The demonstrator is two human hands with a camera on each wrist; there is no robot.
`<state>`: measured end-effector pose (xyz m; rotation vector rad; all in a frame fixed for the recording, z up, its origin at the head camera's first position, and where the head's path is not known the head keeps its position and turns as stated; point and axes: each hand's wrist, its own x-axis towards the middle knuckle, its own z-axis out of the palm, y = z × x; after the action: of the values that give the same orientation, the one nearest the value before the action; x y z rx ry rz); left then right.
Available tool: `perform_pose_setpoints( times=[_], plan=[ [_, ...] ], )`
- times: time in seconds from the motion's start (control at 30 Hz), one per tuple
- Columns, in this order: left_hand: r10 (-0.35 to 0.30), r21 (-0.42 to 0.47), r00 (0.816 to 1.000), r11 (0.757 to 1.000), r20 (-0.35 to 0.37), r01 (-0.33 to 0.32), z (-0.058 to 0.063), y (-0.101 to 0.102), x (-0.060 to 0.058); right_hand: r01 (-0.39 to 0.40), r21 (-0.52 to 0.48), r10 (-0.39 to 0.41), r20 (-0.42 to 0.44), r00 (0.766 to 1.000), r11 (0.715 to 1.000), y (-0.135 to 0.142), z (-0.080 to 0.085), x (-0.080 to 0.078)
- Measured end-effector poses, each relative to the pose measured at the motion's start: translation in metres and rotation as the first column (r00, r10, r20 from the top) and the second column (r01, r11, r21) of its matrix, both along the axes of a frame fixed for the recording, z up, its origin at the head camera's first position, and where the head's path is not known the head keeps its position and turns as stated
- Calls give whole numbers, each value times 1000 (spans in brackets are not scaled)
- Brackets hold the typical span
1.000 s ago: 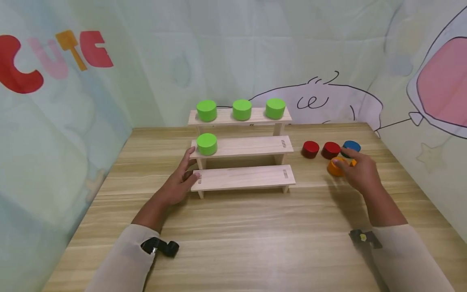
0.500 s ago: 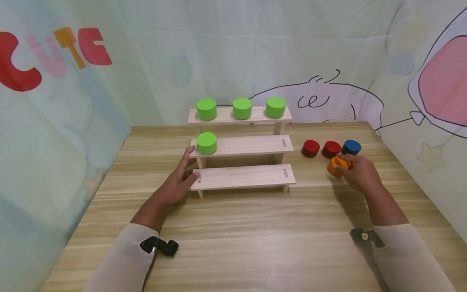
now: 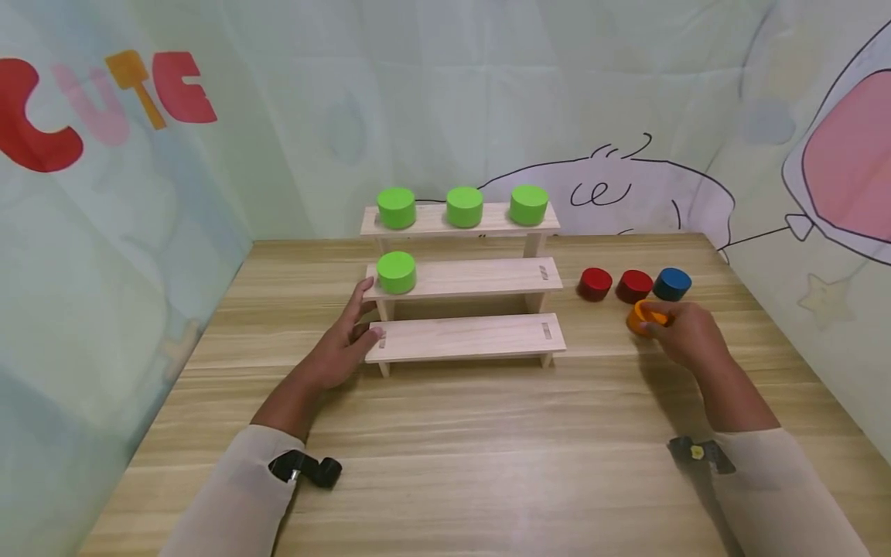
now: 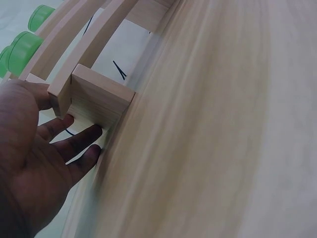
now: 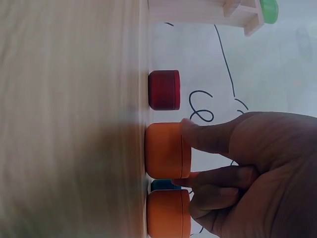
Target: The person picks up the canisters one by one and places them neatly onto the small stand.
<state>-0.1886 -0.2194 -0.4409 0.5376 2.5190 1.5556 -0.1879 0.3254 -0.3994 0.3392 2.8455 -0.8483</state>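
It's softly, evenly bright in here, with pale glare on the wooden tabletop (image 3: 515, 495) at the head view's lower middle. A soft shadow spreads beneath the right hand (image 3: 689, 336). Both wrist views look dimmer, the tabletop grain smeared soft in each.

The stand (image 3: 465, 339) carries three discs (image 3: 464, 207) on its top level (image 3: 430, 220) and one disc (image 3: 397, 274) at the left end of its middle level (image 3: 480, 277). To its right are five other discs (image 3: 595, 285).
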Motion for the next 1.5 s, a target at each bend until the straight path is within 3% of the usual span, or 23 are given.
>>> perform_pose_setpoints(
  times=[0.73,1.2,1.5],
  plan=[
    [-2,-3,1000,1000,-3,2,2,1,-1,3,39,-2,-18,1000,999,-2,-3,-1],
    [-4,2,1000,1000,7,4,0,0,-1,29,49,-19,-185,983,998,-9,-3,3],
    [-5,1,1000,1000,12,5,0,-1,-1,30,-18,-34,-371,928,999,-15,1,9]
  ],
)
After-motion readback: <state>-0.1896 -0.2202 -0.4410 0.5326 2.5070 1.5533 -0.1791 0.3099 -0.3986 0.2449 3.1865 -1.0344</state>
